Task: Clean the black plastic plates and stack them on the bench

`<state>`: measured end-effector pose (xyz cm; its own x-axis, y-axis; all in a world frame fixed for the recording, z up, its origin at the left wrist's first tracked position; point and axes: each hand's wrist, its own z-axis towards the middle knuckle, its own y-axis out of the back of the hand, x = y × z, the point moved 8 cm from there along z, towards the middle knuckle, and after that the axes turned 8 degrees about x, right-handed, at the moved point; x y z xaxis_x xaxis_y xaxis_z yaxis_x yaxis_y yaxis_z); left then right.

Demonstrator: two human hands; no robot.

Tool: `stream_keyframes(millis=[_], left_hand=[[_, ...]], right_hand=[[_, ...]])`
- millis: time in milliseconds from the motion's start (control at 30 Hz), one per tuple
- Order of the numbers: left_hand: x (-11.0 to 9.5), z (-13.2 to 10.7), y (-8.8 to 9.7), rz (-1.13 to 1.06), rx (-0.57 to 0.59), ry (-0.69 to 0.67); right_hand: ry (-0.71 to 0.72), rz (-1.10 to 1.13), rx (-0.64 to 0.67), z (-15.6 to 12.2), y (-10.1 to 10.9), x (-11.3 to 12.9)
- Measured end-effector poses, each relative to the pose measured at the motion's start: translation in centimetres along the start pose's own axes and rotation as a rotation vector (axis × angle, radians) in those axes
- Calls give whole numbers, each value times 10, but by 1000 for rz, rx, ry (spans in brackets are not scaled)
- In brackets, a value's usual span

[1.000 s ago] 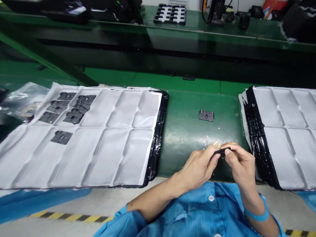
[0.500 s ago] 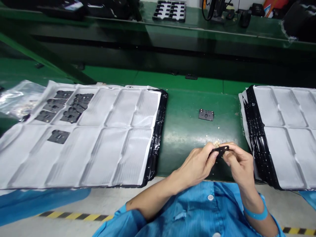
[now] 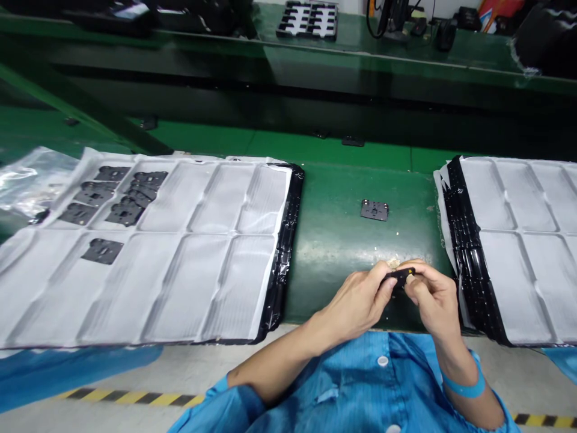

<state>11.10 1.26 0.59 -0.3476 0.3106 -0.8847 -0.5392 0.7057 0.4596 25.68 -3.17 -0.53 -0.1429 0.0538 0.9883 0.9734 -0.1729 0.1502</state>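
Observation:
Both hands meet over the near edge of the green belt. My left hand and my right hand each pinch an end of one small flat black part, held edge-on between the fingertips. A second black part lies flat on the belt just beyond my hands. A small pale scrap sits on the belt right behind the held part.
A white-lined black tray at left carries several black parts in its far left pockets. Another white-lined tray lies at right. A clear plastic bag is at far left. A black tray rests on the far shelf.
My hands stay together on the small part, with only slight finger shifts. The view has drifted a little, so the trays sit slightly further left.

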Motion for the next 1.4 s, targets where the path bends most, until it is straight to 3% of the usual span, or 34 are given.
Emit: stream_keyframes(millis=[267,333,467,633,833,1067,1167,1267,1333,1400], left_hand=[[7,3,3,-3,6,47],[7,3,5,-4,8,47],[13,0,18,-25,-80,74],[21,-5,33,-92,-193,14],[18,-12,45,-130,-293,-56],[19,-12,38,-183,-216,-7],[23,-17,33,-234,-221,68],[24,-17,29,-233,-206,90],[21,-14,25,-201,-145,70],[17,-11,21,-182,-90,54]], right_hand=[[-27,73,122,2,-2,-7],[9,28,94,4,3,-7],[167,-308,-66,7,14,4],[300,-653,-144,9,7,18],[351,-562,-125,7,6,24],[329,-489,-129,12,6,20],[223,-287,-35,15,7,16],[139,-108,157,13,-5,18],[106,-81,269,9,-15,23],[96,-113,271,5,-20,28]])
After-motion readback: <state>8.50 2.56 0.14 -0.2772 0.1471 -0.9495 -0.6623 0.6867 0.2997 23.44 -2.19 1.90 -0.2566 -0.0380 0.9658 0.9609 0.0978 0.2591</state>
